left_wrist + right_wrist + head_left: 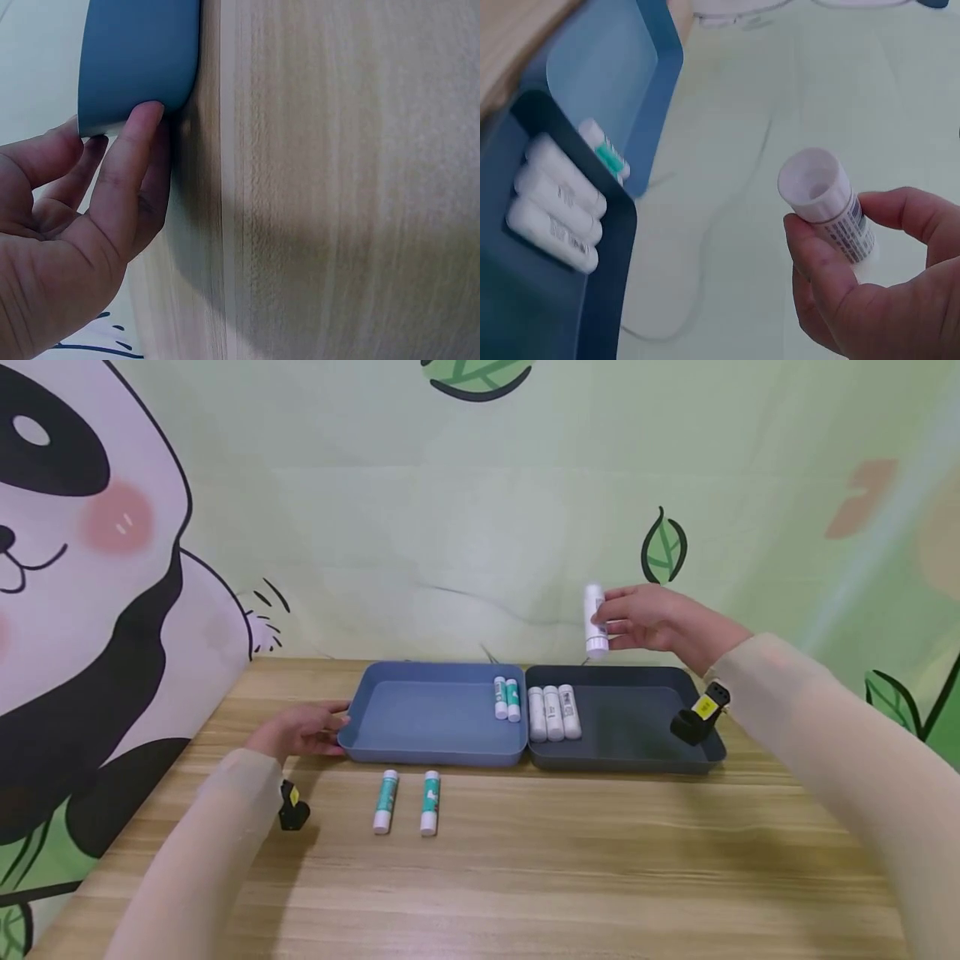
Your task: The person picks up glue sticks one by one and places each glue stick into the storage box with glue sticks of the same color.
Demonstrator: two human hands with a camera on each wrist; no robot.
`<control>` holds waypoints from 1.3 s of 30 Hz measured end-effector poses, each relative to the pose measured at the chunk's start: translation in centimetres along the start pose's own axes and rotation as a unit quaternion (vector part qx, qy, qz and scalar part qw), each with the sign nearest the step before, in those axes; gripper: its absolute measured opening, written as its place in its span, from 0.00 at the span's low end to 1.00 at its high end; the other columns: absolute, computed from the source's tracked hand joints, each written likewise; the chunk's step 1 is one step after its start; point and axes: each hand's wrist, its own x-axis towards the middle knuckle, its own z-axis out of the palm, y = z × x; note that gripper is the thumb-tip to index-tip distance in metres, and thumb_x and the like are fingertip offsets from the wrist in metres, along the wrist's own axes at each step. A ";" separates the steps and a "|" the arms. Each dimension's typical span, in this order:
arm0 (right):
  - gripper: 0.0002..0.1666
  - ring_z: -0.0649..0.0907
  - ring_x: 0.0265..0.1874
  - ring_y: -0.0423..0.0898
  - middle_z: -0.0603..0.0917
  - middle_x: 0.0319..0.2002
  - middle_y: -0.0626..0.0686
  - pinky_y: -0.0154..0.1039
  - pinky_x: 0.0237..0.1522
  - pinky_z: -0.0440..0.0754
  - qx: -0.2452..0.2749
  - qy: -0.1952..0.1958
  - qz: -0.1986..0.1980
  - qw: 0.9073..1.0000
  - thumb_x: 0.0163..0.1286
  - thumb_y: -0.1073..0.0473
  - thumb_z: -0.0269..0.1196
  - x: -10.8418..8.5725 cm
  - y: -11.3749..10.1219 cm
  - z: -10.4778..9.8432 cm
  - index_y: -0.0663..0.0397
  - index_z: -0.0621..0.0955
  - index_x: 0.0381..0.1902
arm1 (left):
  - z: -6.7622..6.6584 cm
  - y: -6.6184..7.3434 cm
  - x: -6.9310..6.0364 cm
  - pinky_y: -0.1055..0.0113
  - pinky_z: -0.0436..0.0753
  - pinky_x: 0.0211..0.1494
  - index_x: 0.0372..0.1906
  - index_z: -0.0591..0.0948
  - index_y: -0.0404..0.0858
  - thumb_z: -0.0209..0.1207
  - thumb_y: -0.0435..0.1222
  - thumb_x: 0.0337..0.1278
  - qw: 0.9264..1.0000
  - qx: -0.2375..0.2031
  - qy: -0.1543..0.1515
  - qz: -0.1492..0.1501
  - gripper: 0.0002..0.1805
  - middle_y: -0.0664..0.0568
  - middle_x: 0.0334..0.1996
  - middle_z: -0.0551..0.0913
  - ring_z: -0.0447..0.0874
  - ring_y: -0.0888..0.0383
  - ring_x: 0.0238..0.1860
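My right hand grips a white glue stick between thumb and fingers, above the back edge of the dark grey tray. Its hollow end faces the camera in the right wrist view. Three white glue sticks lie side by side at the left of that tray. On the far left, the fingers of my left hand touch the outer end wall of the blue tray. Two green-and-white glue sticks lie inside its right end.
Two more green-and-white glue sticks, one on the left and one on the right, lie apart on the wooden table before the blue tray. The trays stand side by side, close to a printed backdrop behind the table.
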 end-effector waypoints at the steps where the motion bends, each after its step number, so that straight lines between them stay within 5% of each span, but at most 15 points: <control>1: 0.40 0.75 0.55 0.49 0.69 0.59 0.57 0.30 0.38 0.89 0.001 0.000 0.003 1.000 0.79 0.62 0.53 0.2 -0.1 -0.2 0.60 0.51 0.82 | 0.0 0.0 0.0 0.68 0.88 0.52 0.84 0.39 0.44 0.43 0.33 0.81 1.000 -0.002 0.001 -0.001 0.37 0.36 0.71 0.59 0.74 0.54 0.53; 7: 0.41 0.73 0.58 0.51 0.69 0.57 0.55 0.31 0.36 0.88 0.016 -0.002 0.030 0.999 0.79 0.63 0.53 1.7 0.1 -0.9 0.58 0.50 0.82 | -0.1 -0.1 0.1 0.68 0.88 0.52 0.83 0.39 0.44 0.42 0.33 0.81 1.000 -0.002 -0.003 0.005 0.37 0.36 0.69 0.60 0.74 0.55 0.53; 28: 0.41 0.76 0.44 0.46 0.69 0.52 0.56 0.30 0.32 0.86 -0.001 -0.011 0.088 0.996 0.77 0.65 0.53 6.9 4.6 -0.7 0.61 0.50 0.81 | -0.1 0.2 0.0 0.68 0.89 0.52 0.83 0.37 0.42 0.43 0.33 0.81 1.000 0.002 -0.013 -0.005 0.38 0.36 0.69 0.59 0.75 0.57 0.50; 39: 0.37 0.74 0.49 0.48 0.70 0.50 0.56 0.30 0.34 0.85 -0.021 -0.023 0.121 0.992 0.76 0.65 0.54 8.5 7.8 0.0 0.65 0.54 0.78 | -0.2 0.2 -0.1 0.68 0.89 0.53 0.83 0.38 0.43 0.44 0.33 0.81 1.000 0.005 -0.003 -0.006 0.38 0.35 0.70 0.60 0.77 0.57 0.49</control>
